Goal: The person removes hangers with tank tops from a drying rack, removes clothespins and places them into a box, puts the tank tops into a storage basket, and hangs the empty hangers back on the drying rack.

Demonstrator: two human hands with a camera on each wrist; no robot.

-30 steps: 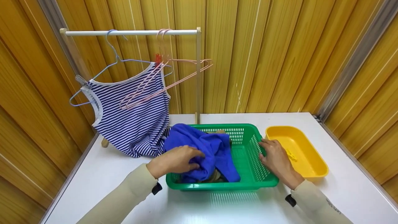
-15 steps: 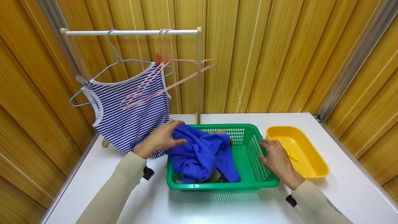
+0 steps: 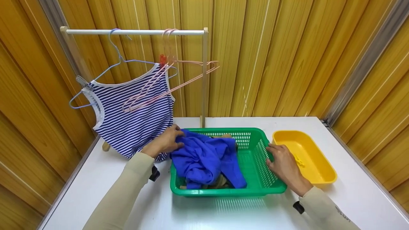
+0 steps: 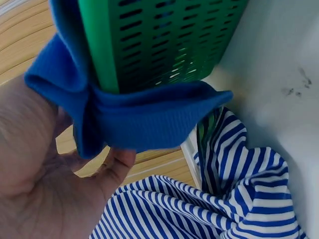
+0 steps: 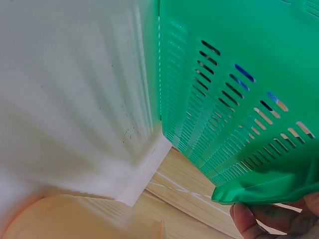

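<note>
Right hand point(image 3: 284, 163) is gripping the green basket point(image 3: 230, 192) by its right rim, fingers curling around the edge. Left hand point(image 3: 167, 140) is touching the left edge of the blue cloth point(image 3: 204, 156), thumb and fingers standing partly apart; honestly can't tell if they're pinching any fabric. The cloth is lying bunched in the basket's left side, with its hem spilling over the rim right by those fingers. A second ago that hand was resting mid-cloth; the right one is staying put. Yellow tray point(image 3: 305, 143) is sitting just right of the basket, and behind on the left a striped top point(image 3: 137, 111) is hanging from the rack point(image 3: 143, 32).
</note>
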